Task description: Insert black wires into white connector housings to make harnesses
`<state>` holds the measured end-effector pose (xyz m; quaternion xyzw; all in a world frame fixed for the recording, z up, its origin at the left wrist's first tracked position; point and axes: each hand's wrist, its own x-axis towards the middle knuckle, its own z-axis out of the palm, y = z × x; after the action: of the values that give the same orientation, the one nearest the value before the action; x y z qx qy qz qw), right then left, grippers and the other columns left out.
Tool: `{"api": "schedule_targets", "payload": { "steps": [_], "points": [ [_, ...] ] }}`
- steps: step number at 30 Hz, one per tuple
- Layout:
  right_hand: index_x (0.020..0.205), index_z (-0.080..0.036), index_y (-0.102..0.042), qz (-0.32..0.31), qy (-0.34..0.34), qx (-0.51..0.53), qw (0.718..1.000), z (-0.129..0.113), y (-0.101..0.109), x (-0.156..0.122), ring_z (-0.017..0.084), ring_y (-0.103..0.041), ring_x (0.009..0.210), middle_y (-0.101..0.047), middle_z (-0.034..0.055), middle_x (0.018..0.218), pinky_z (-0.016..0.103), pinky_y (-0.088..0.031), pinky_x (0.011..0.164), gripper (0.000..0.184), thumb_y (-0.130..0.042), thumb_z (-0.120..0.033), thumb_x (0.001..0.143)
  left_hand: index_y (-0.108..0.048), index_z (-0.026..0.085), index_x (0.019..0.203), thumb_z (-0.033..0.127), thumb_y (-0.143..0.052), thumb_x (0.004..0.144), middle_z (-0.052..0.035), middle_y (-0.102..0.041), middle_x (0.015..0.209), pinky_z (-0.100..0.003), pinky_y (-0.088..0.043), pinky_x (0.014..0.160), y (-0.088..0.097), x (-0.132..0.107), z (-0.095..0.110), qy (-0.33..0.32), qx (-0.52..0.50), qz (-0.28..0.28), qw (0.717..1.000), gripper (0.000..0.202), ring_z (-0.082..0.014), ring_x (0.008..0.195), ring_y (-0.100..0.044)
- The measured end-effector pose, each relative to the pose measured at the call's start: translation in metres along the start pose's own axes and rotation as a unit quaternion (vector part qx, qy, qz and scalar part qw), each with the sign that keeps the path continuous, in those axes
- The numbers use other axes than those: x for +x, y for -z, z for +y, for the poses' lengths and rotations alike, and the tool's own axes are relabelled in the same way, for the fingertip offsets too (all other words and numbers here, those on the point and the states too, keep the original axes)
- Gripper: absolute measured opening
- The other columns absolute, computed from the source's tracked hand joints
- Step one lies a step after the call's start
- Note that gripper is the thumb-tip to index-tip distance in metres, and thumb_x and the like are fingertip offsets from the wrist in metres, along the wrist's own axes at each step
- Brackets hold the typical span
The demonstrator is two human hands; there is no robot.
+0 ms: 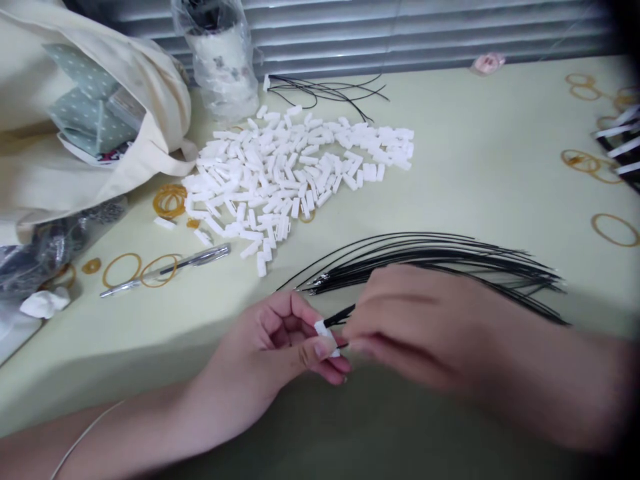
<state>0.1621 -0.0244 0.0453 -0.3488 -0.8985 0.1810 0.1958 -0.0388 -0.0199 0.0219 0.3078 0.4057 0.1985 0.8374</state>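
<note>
Between the thumb and fingers of my left hand (285,343) is a small white plastic connector housing (327,337). Several black wires (340,315) run from that housing toward my right hand (410,327). My right hand is closed in a pinch on a black wire (343,346) that meets the housing's near end; its fingertips are slightly blurred. Just beyond both hands lies a loose bundle of black wires (430,257) with bare metal terminals at the left ends. A large heap of white connector housings (280,167) is spread farther back.
At the left are a cream cloth bag (165,127), a pen (200,257) and rubber bands (170,200). A plastic-wrapped cup (220,67) stands behind the heap, beside a wired connector (267,83). More rubber bands (615,230) lie at the right. Blinds (400,33) border the table's back edge.
</note>
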Motion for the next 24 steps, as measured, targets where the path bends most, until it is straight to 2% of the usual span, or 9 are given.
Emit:
{"api": "schedule_targets", "payload": {
  "steps": [3, 5, 7, 9, 13, 19, 24],
  "points": [
    [0.087, -0.015, -0.064, 0.028, -0.077, -0.011, 0.997, 0.028, 0.003, 0.007, 0.011, -0.055, 0.079, -0.062, 0.0016, 0.085, 0.021, -0.041, 0.067, 0.012, -0.054, -0.021, 0.088, -0.053, 0.013, 0.074, 0.014, -0.069, 0.076, -0.0032, -0.072, 0.069, -0.018, -0.054, 0.060, -0.003, -0.001, 0.000, 0.003, 0.018, -0.004, 1.000, 0.016, -0.0105, 0.062, -0.068],
    [0.091, -0.016, -0.065, 0.005, -0.101, -0.023, 0.995, 0.044, -0.002, 0.009, 0.013, -0.056, 0.084, -0.061, 0.0028, 0.091, 0.023, -0.042, 0.070, 0.011, -0.058, -0.023, 0.086, -0.053, 0.012, 0.073, 0.015, -0.070, 0.076, -0.0035, -0.071, 0.068, -0.018, -0.054, 0.059, -0.003, -0.001, -0.001, 0.005, 0.021, -0.005, 1.000, 0.017, -0.0101, 0.060, -0.067],
    [0.085, -0.015, -0.065, -0.023, -0.097, -0.016, 0.995, 0.053, -0.007, 0.010, 0.013, -0.055, 0.083, -0.061, 0.0026, 0.089, 0.024, -0.043, 0.070, 0.010, -0.056, -0.020, 0.086, -0.054, 0.012, 0.074, 0.016, -0.070, 0.076, -0.0039, -0.072, 0.068, -0.018, -0.054, 0.059, -0.003, -0.002, -0.001, 0.007, 0.018, -0.007, 1.000, 0.017, -0.0104, 0.060, -0.067],
    [0.080, -0.014, -0.063, -0.024, -0.091, -0.015, 0.995, 0.053, -0.011, 0.010, 0.012, -0.054, 0.081, -0.061, 0.0020, 0.085, 0.024, -0.043, 0.071, 0.013, -0.053, -0.017, 0.088, -0.054, 0.012, 0.075, 0.016, -0.070, 0.076, -0.0042, -0.072, 0.068, -0.018, -0.055, 0.059, -0.002, -0.002, -0.001, 0.007, 0.013, -0.010, 1.000, 0.016, -0.0103, 0.060, -0.067],
    [0.082, -0.014, -0.060, -0.009, -0.109, -0.034, 0.993, 0.045, -0.010, 0.010, 0.012, -0.054, 0.080, -0.061, 0.0023, 0.086, 0.024, -0.043, 0.070, 0.011, -0.051, -0.017, 0.088, -0.055, 0.012, 0.075, 0.016, -0.070, 0.077, -0.0041, -0.072, 0.067, -0.017, -0.055, 0.058, -0.001, 0.000, 0.000, 0.007, 0.000, -0.011, 1.000, 0.015, -0.0102, 0.059, -0.067],
    [0.081, -0.014, -0.061, -0.015, -0.070, -0.003, 0.997, 0.046, -0.015, 0.010, 0.015, -0.054, 0.084, -0.062, 0.0037, 0.087, 0.028, -0.042, 0.076, 0.013, -0.051, -0.018, 0.089, -0.055, 0.012, 0.078, 0.015, -0.069, 0.077, -0.0025, -0.072, 0.067, -0.017, -0.056, 0.058, -0.002, -0.001, 0.000, 0.005, -0.004, -0.014, 1.000, 0.014, -0.0103, 0.060, -0.068],
    [0.085, -0.018, -0.059, 0.017, -0.161, 0.078, 0.984, 0.040, -0.007, 0.008, 0.008, -0.056, 0.080, -0.064, -0.0023, 0.087, 0.018, -0.042, 0.069, 0.007, -0.053, -0.019, 0.088, -0.054, 0.012, 0.078, 0.015, -0.068, 0.079, -0.0030, -0.072, 0.067, -0.017, -0.056, 0.056, 0.000, -0.001, 0.001, 0.005, -0.013, -0.011, 1.000, 0.014, -0.0100, 0.058, -0.067]
  ]
}}
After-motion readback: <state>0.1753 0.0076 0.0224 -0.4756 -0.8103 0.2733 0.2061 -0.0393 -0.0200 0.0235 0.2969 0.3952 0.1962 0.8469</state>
